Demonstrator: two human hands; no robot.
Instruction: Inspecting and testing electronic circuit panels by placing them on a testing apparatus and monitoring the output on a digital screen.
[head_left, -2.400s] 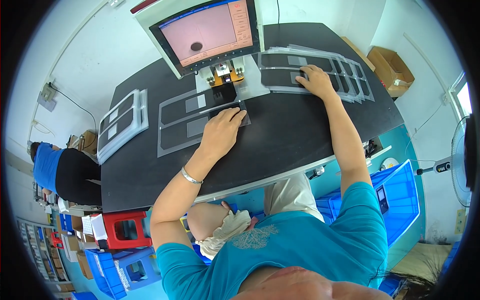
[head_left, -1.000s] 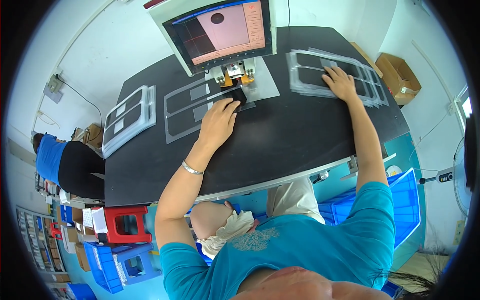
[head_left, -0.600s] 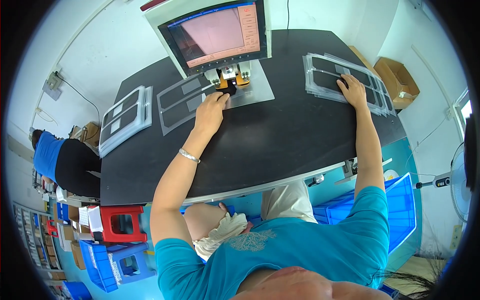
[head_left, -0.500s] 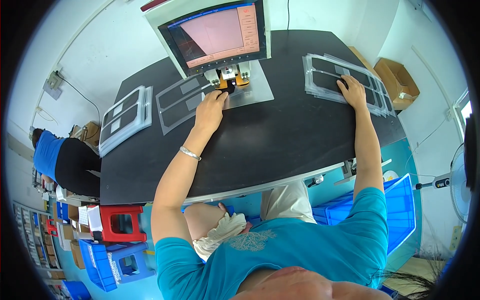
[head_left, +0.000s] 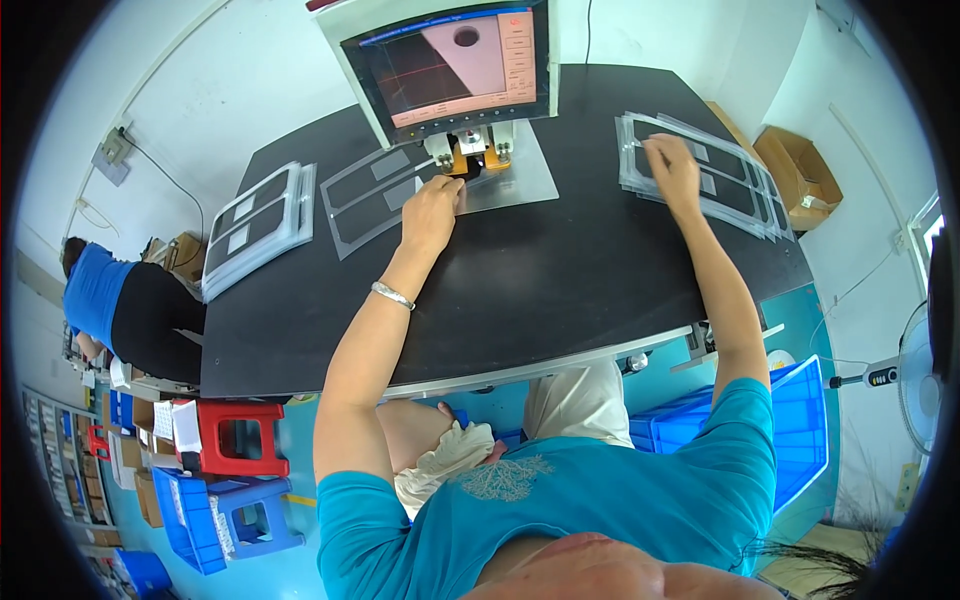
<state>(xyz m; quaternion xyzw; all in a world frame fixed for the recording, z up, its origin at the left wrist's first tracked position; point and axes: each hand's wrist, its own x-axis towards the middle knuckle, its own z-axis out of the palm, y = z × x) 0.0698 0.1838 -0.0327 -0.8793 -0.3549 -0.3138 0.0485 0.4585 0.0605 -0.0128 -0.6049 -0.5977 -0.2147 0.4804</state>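
Our left hand lies fingers-forward on a clear tray with dark panels just before the small fixture under the monitor, grip unclear, while our right hand presses flat, open, on the stack of trays at the right

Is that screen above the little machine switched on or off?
On. The screen is lit, showing a pink shape with a dark round spot and thin lines on a dark background.
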